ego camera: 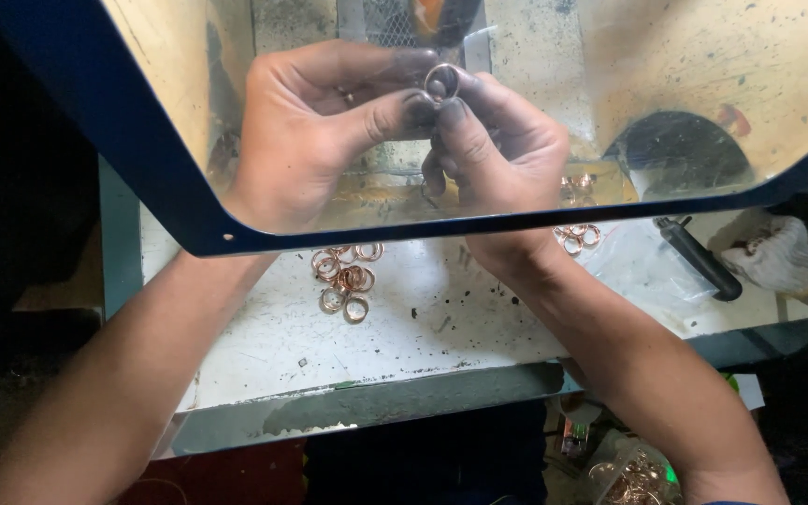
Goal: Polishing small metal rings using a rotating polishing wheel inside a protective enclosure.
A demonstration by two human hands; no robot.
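Note:
Both my hands reach under a clear shield with a dark blue frame (142,150). My left hand (315,131) and my right hand (497,140) meet behind the shield and pinch one small metal ring (441,82) between blackened fingertips. The ring stands upright, held at its edges by both hands. Below my left wrist, a pile of several copper-coloured rings (345,278) lies on the stained white bench top (423,318). A smaller group of copper rings (577,237) lies to the right of my right wrist.
A black-handled tool (699,259) and a dirty white glove (778,254) lie at the right of the bench. A dark round opening (685,154) shows behind the shield. A clear bag of more copper rings (633,477) sits below the bench front edge.

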